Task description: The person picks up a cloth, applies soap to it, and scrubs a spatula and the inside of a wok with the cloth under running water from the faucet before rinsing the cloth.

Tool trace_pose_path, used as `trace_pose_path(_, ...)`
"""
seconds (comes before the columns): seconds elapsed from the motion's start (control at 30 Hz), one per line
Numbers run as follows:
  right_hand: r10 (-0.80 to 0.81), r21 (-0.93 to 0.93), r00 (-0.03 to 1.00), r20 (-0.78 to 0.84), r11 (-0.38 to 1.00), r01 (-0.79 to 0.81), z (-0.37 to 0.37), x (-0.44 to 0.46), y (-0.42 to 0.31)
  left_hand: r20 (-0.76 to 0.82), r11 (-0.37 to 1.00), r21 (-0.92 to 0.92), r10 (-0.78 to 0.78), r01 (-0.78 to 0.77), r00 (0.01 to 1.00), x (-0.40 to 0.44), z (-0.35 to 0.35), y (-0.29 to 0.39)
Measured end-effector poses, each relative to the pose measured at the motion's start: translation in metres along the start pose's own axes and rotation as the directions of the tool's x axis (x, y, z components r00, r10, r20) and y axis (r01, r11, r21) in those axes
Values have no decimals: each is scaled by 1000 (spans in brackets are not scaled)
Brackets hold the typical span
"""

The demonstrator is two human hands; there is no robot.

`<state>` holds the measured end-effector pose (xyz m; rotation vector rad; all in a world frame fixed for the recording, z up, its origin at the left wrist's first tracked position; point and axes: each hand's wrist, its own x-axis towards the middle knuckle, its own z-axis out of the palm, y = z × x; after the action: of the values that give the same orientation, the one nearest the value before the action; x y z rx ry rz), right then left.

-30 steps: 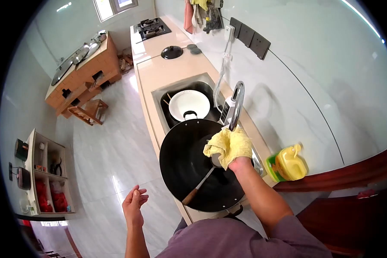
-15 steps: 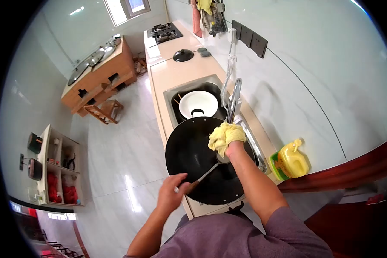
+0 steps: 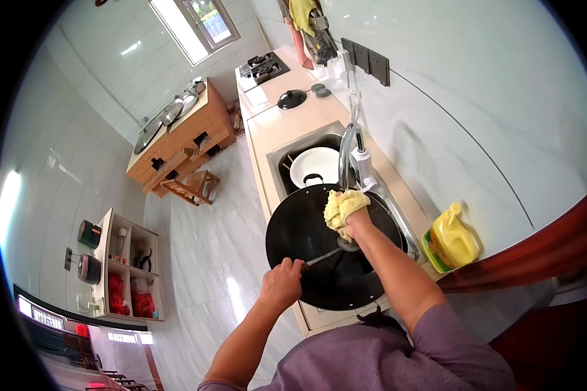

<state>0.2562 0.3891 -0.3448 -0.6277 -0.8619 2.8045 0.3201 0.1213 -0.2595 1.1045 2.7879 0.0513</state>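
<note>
Black wok (image 3: 297,228), resting over the sink's (image 3: 275,154) near part | Ladle (image 3: 324,257), slanting across the wok | Left hand (image 3: 282,285), fingers closed round the ladle's handle | Right hand (image 3: 357,225), gripping a bunched yellow cloth (image 3: 338,211) near the ladle's bowl

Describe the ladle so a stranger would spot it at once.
Follow the long pale counter to the wide black wok at its near end. Reaching into it is the ladle, its handle in the left hand, its round head beside the yellow cloth in the right hand. Its thin grey shaft sets it apart from the soft cloth and dark wok.
</note>
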Motion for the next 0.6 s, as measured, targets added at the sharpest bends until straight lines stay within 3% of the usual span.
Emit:
trace_pose_path(0.07,-12,-99,996,-91,995,3,3,5,1,69,993,-67,-91,95,993,-4,-24,4)
trace_pose_path(0.1,0,-135,999,-39,991,-5,-1,0,-1,65,989,-92,-108,114,992,-7,-23,-1)
trace_pose_path(0.17,20,-48,990,-143,998,-27,3,-7,-10,59,979,-142,-138,146,989,-12,-18,-16)
trace_pose_path(0.2,135,-37,975,-177,989,-143,9,-16,-20,52,965,-214,-145,153,988,-13,-13,-25)
trace_pose_path(0.23,97,21,984,-152,995,-95,6,-13,-17,76,908,-368,-185,200,980,-10,-6,-31)
trace_pose_path(0.3,19,138,994,-104,990,-5,9,-10,-11,139,715,-639,-256,284,957,-5,0,-38)
trace_pose_path(0.33,22,139,996,-81,990,-11,5,-14,-10,344,279,-863,-282,420,895,0,3,-38)
trace_pose_path(0.43,-78,18,997,-15,997,79,-14,-13,-1,575,-306,-800,-142,517,805,-2,14,-50)
trace_pose_path(0.5,-178,-14,977,-118,984,178,-14,-29,4,579,-403,-759,-58,512,813,-4,25,-43)
trace_pose_path(0.57,-142,131,966,-215,976,173,-15,-46,18,603,-447,-719,-19,533,798,-6,25,-29)
trace_pose_path(0.6,-150,91,963,-226,981,174,-38,-40,37,605,-470,-705,-8,532,796,-5,22,-22)
